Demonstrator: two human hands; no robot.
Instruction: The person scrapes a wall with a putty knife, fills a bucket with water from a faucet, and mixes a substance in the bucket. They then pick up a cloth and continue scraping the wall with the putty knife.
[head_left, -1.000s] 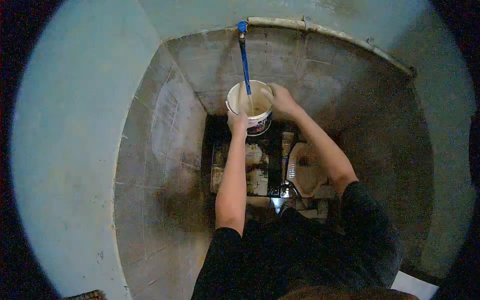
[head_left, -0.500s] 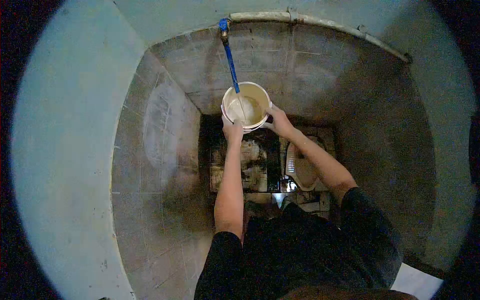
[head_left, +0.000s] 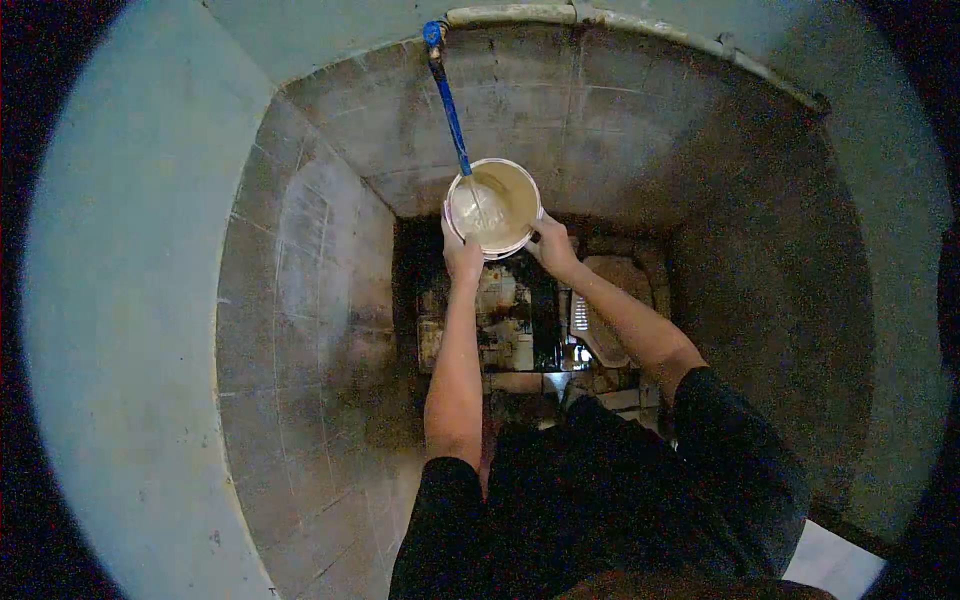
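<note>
A small white bucket (head_left: 510,195) with cloudy pale liquid inside is held up under a blue hose (head_left: 447,100) that hangs from a blue tap (head_left: 433,34) on the tiled wall. Water runs from the hose into the bucket. My left hand (head_left: 462,255) grips the bucket's near left side. My right hand (head_left: 551,245) grips its near right side. Both forearms reach forward from black sleeves.
I stand in a narrow tiled corner with a dark, wet floor (head_left: 505,320). A pale slipper-like object (head_left: 605,320) lies on the floor under my right arm. A pipe (head_left: 640,35) runs along the wall top. Grey tiled walls close in left and right.
My right hand has moved from the bucket's rim down to its near right side. The bucket sits slightly closer to the hose, and the view has tilted a little downward.
</note>
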